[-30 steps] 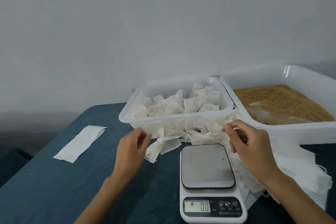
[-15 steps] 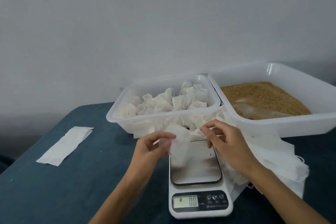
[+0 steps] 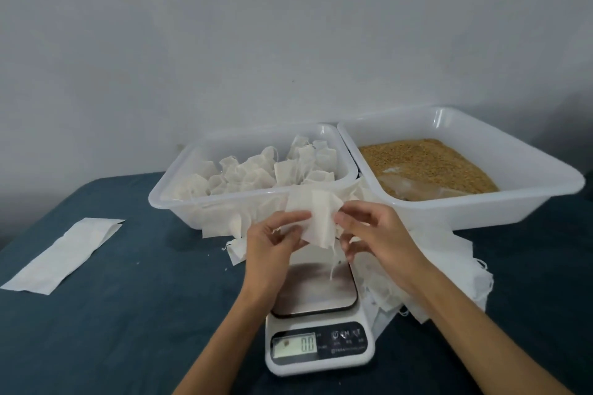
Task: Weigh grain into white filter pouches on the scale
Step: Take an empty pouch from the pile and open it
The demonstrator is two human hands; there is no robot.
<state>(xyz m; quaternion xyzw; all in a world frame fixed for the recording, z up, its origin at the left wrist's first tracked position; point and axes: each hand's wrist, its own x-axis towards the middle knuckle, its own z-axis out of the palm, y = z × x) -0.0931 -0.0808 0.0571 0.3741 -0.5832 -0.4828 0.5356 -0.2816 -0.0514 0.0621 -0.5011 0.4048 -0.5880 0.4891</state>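
Both hands had lifted a pouch (image 3: pixel 316 218) higher above the scale (image 3: pixel 321 324), left hand (image 3: pixel 272 244) and right hand (image 3: pixel 372 231) pinching its edges

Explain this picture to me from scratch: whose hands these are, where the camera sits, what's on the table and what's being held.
No machine here: a person wears a camera on the head, looking down at both bare hands. The left hand and right hand pinch one empty white pouch above the scale, which reads zero. On the blue table sit a tub of filled pouches, a tub of brown grain, a heap of empty pouches and a flat white sheet.
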